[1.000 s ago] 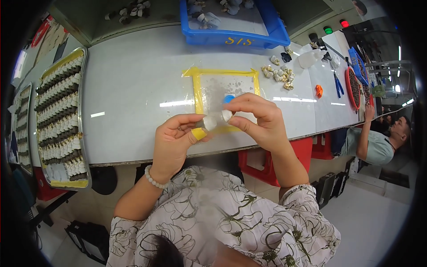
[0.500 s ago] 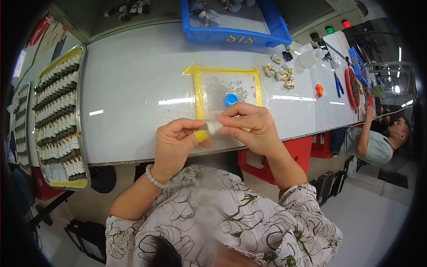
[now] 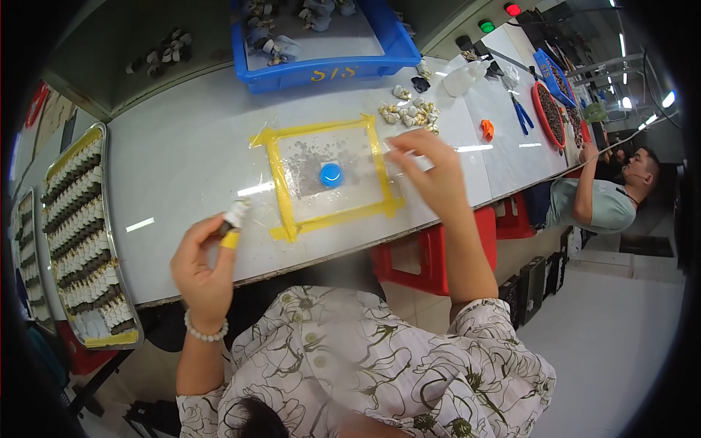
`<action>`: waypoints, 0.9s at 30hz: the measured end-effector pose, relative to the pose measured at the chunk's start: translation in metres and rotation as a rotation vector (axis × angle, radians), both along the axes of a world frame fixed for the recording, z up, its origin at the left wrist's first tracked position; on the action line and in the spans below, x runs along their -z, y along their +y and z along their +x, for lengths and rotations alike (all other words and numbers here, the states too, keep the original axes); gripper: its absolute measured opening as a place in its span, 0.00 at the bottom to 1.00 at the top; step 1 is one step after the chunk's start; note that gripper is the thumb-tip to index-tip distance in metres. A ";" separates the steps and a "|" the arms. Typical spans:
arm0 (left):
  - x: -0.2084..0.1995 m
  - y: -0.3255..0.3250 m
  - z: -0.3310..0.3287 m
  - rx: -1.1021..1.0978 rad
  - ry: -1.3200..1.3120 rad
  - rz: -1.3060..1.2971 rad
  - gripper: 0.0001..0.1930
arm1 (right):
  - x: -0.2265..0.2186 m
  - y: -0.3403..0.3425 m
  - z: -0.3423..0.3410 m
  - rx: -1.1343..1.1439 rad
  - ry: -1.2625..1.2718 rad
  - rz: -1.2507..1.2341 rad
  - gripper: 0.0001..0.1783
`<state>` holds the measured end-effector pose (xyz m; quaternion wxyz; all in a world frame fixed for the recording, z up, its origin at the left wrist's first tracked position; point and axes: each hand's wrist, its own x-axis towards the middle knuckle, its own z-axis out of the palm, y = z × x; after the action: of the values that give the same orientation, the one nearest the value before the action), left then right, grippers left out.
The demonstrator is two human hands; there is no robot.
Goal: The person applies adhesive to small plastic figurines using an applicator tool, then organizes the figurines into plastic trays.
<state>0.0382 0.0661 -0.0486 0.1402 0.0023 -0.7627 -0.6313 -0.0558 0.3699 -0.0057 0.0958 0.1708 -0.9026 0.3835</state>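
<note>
Between thumb and fingers, my left hand [image 3: 204, 274] pinches a small white-topped, dark-based piece [image 3: 235, 214] above the table's left part. Yellow tape wraps a finger or thumb beside it. My right hand [image 3: 432, 171] hovers over the right side of a yellow-taped rectangle [image 3: 283, 191], its thumb and forefinger slightly apart; nothing clearly shows in its grip. A round blue cap or pot [image 3: 331, 174] sits inside the rectangle on wet-looking spots. Just beyond the right hand lies a heap of small white-and-yellowish pieces [image 3: 412, 113].
On the left, a metal tray [image 3: 109, 219] bears rows of white-and-dark pieces. A blue bin [image 3: 328, 75] stands at the back. Further right are a white bottle [image 3: 461, 79], an orange item [image 3: 487, 131], blue-handled pliers [image 3: 521, 114] and a red basket [image 3: 548, 114]. Another person [image 3: 595, 201] sits beyond.
My hands have separated. The left has moved left with the small piece; the right has let go of it and stands apart on the right. The view has shifted and tilted.
</note>
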 end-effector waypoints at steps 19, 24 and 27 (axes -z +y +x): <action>-0.070 -0.103 -0.159 -0.113 0.086 -0.943 0.18 | 0.020 0.043 -0.007 0.246 0.103 0.106 0.13; -0.026 -0.113 -0.231 -0.230 0.024 -1.031 0.19 | 0.017 0.015 0.014 0.083 0.150 0.183 0.18; -0.010 -0.123 -0.247 -0.143 0.095 -1.047 0.20 | 0.020 0.014 0.017 -0.049 0.151 0.266 0.15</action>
<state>-0.2086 -0.0569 -0.0382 0.1997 -0.0447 -0.9666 -0.1541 -0.0387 0.3839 -0.0257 0.1306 0.2323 -0.9312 0.2488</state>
